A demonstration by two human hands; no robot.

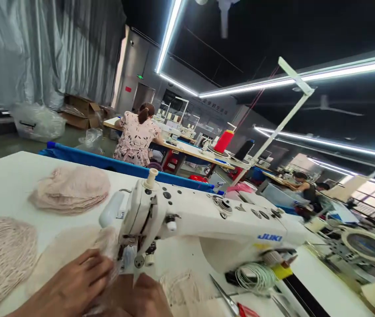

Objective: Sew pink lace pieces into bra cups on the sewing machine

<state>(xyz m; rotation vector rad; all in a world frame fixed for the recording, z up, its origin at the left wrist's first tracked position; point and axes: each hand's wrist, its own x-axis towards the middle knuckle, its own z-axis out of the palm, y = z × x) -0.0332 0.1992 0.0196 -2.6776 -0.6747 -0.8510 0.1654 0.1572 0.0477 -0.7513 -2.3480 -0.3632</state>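
A white JUKI sewing machine (187,215) stands in front of me, its needle area at the left end of the arm. Just left of the needle, my left hand (78,277) is closed on sheer beige fabric (64,246), which bunches up beside the machine head. My right hand (150,295) is close below the needle, fingers curled; what they hold is hidden. Touching or close to its right side lies a piece of beige lacy fabric (185,286). Farther left are a stack of beige fabric pieces (73,189) and a ribbed beige piece (2,259).
Scissors (225,295) with red handles and a coil of pale cord (253,277) lie under the machine arm. Red (223,141) and dark thread cones (244,149) stand behind. A blue cloth trough (124,169) edges the table. Another person (137,136) sits ahead, facing away.
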